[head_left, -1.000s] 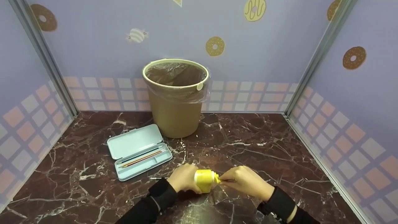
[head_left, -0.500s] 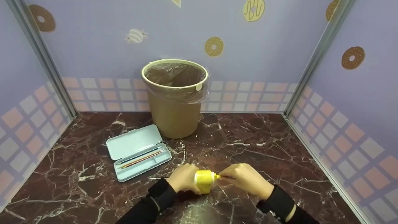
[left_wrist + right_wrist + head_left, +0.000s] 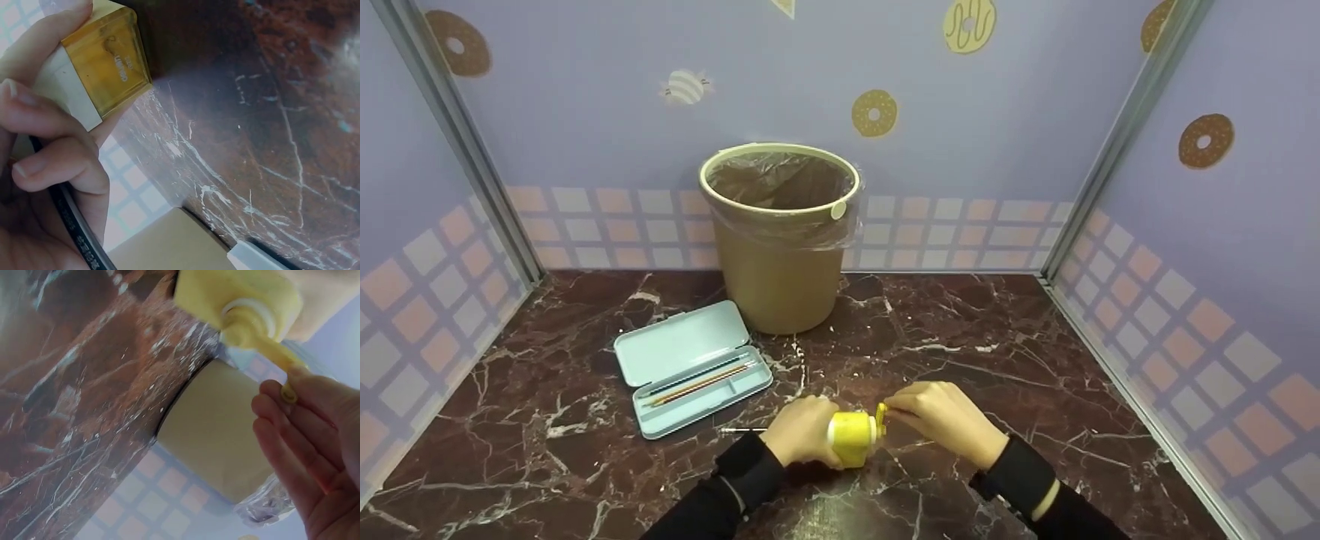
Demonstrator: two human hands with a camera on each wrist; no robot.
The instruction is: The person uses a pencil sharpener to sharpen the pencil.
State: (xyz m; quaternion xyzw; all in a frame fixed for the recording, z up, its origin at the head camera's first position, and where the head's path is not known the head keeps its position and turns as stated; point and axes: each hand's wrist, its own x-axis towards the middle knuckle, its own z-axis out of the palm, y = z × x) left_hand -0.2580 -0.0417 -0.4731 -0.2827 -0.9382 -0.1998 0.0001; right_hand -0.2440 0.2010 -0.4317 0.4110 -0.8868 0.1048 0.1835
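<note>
A yellow and white crank pencil sharpener [image 3: 851, 442] lies on its side just above the marble surface. My left hand [image 3: 804, 429] grips its white end. In the left wrist view, its clear yellow shavings box [image 3: 109, 64] shows at the fingers. A dark pencil [image 3: 76, 225] runs along the left palm toward the sharpener; its silvery end [image 3: 742, 430] sticks out left of the hand in the head view. My right hand [image 3: 949, 418] pinches the knob of the yellow crank [image 3: 278, 354] between thumb and fingers. The crank arm points upward in the head view. The pencil's tip is hidden.
A pale blue pencil case [image 3: 682, 346] lies unfolded at the left, with several pencils [image 3: 701, 383] in its tray. Behind it a tan bin [image 3: 780, 285] with a clear plastic liner stands near the back wall. Patterned walls [image 3: 960, 135] enclose the marble surface.
The right hand has moved slightly upward and back, and the crank has turned from pointing toward the right hand to standing up. The left hand holds the sharpener in nearly the same place.
</note>
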